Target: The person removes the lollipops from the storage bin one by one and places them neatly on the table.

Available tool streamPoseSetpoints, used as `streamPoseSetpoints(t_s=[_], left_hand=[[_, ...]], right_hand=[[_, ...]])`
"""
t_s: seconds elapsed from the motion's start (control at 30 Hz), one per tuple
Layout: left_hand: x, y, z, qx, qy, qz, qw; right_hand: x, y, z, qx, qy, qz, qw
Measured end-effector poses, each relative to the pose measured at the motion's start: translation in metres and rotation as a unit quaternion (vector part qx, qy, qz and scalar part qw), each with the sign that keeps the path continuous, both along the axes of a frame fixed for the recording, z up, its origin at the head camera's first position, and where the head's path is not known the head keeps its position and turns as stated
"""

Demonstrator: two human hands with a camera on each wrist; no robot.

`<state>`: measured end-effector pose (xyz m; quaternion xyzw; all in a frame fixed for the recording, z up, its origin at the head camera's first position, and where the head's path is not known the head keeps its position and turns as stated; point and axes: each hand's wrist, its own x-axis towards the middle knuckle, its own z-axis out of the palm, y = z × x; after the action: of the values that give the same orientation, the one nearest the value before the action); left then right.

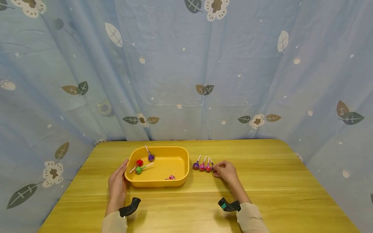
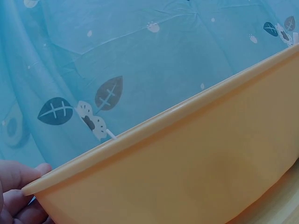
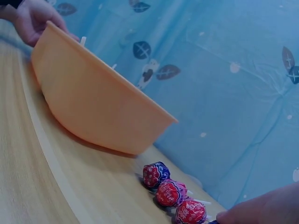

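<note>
Lollipops [image 1: 202, 167] lie in a row of four on the wood-grain table [image 1: 291, 194], at three o'clock from the yellow plastic tray [image 1: 157, 183], and the right hand [image 1: 228, 173] pinches the end purple lollipop [image 1: 214, 169] between thumb and fingers. The left hand [image 1: 118, 184] grips the tray's rim at nine o'clock. Inside, a purple-wrapped lollipop [image 1: 151, 158] leans at eleven, a red lollipop [image 1: 140, 162] and green lollipop [image 1: 138, 170] lie near nine, and a pink-wrapped lollipop [image 1: 172, 177], partly hidden, sits toward four.

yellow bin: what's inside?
Purple lollipop, red lollipop and green lollipop in the left half; pink wrapping shows at the bin's near wall, which hides its lower part. Anything else low behind that wall can't be seen.
</note>
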<state>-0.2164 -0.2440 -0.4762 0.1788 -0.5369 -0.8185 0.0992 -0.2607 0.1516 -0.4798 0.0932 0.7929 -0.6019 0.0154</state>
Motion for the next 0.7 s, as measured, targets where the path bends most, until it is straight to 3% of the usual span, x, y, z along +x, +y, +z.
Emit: streamPoseSetpoints(t_s=[0.7], left_hand=[[0.0, 0.0, -0.001, -0.012, 0.004, -0.008, 0.9999]], right_hand=[[-0.001, 0.01, 0.006, 0.002, -0.001, -0.001, 1.0]])
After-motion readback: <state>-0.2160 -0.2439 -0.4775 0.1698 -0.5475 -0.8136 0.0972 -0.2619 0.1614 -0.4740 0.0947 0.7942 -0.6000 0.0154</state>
